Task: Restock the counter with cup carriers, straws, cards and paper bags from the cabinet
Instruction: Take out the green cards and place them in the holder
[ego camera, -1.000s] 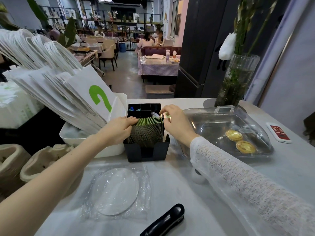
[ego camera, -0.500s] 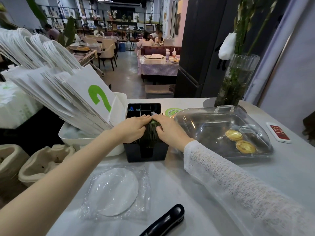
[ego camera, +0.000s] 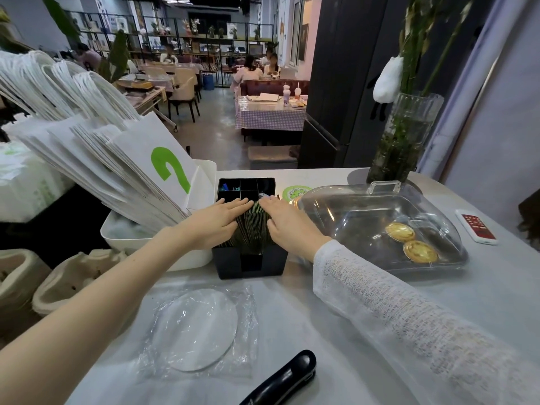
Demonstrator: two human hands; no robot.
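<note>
At centre frame, my left hand (ego camera: 217, 222) and my right hand (ego camera: 287, 222) lie flat, fingers straight, on top of the stack of dark green-edged cards (ego camera: 252, 226) standing in the black plastic counter organiser (ego camera: 248, 263). Neither hand grasps anything; both press down on the card edges.

Change noted: a second ago the hands stood at either side of the stack, the right one curled at its far corner. They have since closed inward, and the fingertips now nearly meet over the cards. I judge this to be squaring and seating the cards, which suggests the card portion of the restock is close to done.

Left of the organiser, the white paper bags with a green mark (ego camera: 146, 168) lean in a white plastic tub (ego camera: 201, 258). Moulded pulp cup carriers (ego camera: 76, 276) sit at lower left. No straws can be identified.

Right of centre, a clear plastic domed cover (ego camera: 380, 220) holds two tarts. A black stapler (ego camera: 282, 381) lies at bottom centre.
</note>
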